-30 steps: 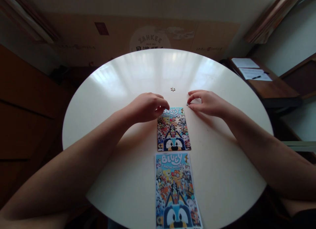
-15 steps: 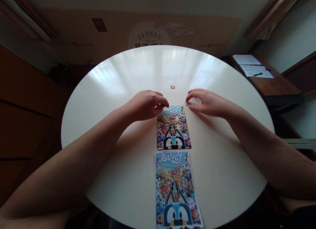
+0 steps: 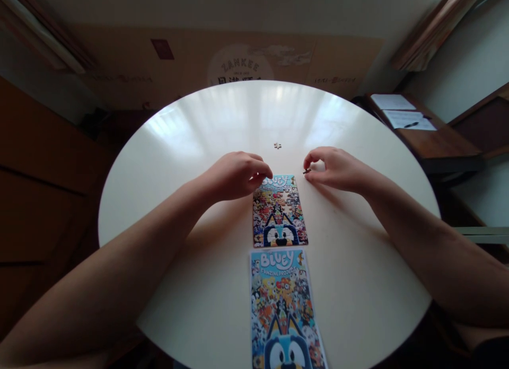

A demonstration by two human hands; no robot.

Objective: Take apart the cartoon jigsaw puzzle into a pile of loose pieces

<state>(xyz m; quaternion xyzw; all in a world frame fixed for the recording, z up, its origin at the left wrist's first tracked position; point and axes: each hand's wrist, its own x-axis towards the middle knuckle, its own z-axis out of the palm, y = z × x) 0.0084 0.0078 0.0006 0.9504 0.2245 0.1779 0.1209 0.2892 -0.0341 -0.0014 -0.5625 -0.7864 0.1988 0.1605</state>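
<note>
A jigsaw puzzle [image 3: 280, 220] lies in the middle of the table, with a bare patch in its upper right. Over its upper left corner is my left hand [image 3: 244, 174], its fingers curled and closed near the title letters. Whether anything sits in those fingers is hidden. To the right of the puzzle, my right hand [image 3: 328, 167] pinches a small dark puzzle piece [image 3: 306, 171] between thumb and finger, close to the tabletop. Beyond the puzzle another loose puzzle piece [image 3: 277, 146] lies on the table.
A printed picture sheet [image 3: 284, 305] showing the same design lies nearer to me, below the puzzle. All of this rests on a white oval table [image 3: 350, 263]. At the right stands a wooden side table [image 3: 449, 141] with papers [image 3: 403, 120] and a pen [image 3: 411, 124].
The puzzle piece in my right hand is tilted differently, and that hand's fingers have shifted slightly. My left hand stays at the puzzle's corner. The whole view has moved a little.
</note>
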